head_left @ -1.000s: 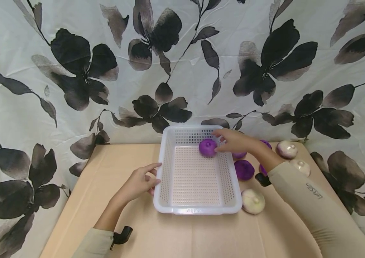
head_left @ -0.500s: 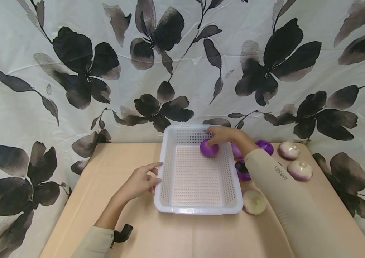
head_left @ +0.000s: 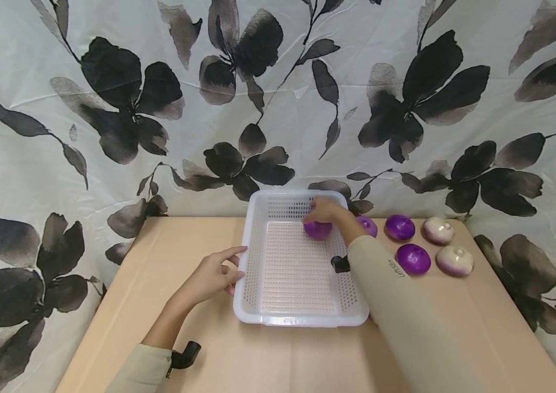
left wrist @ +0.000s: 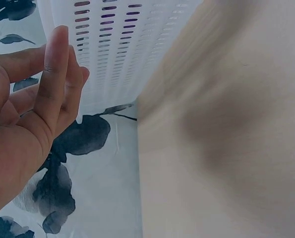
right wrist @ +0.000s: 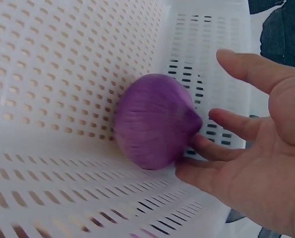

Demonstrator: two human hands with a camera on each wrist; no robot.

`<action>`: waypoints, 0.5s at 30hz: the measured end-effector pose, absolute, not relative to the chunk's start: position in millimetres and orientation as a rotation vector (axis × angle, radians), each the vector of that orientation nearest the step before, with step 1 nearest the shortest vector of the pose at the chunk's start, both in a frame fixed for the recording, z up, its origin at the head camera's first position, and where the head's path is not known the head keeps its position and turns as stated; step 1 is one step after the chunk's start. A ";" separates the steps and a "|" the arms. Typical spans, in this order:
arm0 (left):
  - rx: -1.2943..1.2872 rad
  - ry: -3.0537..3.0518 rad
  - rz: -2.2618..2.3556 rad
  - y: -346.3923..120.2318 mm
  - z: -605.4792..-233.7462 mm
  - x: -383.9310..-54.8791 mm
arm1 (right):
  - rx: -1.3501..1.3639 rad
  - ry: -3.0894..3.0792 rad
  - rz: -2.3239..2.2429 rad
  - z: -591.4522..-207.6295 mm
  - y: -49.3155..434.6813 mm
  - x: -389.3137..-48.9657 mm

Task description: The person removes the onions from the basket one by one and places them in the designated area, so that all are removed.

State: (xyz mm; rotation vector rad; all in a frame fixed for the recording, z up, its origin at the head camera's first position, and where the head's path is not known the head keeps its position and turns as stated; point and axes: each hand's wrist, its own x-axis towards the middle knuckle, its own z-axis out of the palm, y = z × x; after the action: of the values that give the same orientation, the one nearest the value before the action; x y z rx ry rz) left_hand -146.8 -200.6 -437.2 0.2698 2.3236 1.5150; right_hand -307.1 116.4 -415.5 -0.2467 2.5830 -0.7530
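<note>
A white perforated plastic basket (head_left: pixel 302 321) stands on the table. In its far right corner lies a purple onion (head_left: pixel 318 231), its pointed tip turned toward my fingers in the right wrist view. My right hand (head_left: pixel 329 212) reaches over the basket's right side. Its fingers are spread beside the onion (right wrist: pixel 154 121), with the lower fingertips at its edge and the thumb apart. My left hand (head_left: pixel 215 277) is at the basket's left side, its index finger and thumb touching the rim. In the left wrist view its fingers (left wrist: pixel 55 74) are loosely bent next to the basket wall.
Right of the basket are a purple onion (head_left: pixel 367 225) partly behind my wrist, two more purple onions (head_left: pixel 400 227), and two white-and-purple onions (head_left: pixel 437 230). My right sleeve (head_left: pixel 395 295) crosses the table's right part. A floral cloth (head_left: pixel 278 109) hangs behind the table.
My right hand has moved left, further over the basket and the onion in it. The sleeve now hides the near pale onion and uncovers those at the far right. My left hand stays put.
</note>
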 end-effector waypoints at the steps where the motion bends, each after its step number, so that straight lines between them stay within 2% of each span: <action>1: 0.271 2.323 1.514 -200.6 -437.5 -146.9 | -0.229 2.581 -0.783 -416.4 115.9 -305.8; 15: 0.295 2.317 1.514 -200.6 -436.4 -147.6 | -0.137 2.590 -0.980 -444.2 115.5 -302.4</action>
State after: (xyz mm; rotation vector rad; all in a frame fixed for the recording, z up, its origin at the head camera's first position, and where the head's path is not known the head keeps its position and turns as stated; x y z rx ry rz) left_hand -147.6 -200.6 -436.4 0.2948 2.3166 1.5137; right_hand -302.4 115.5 -444.2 -0.1368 2.5904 -0.9803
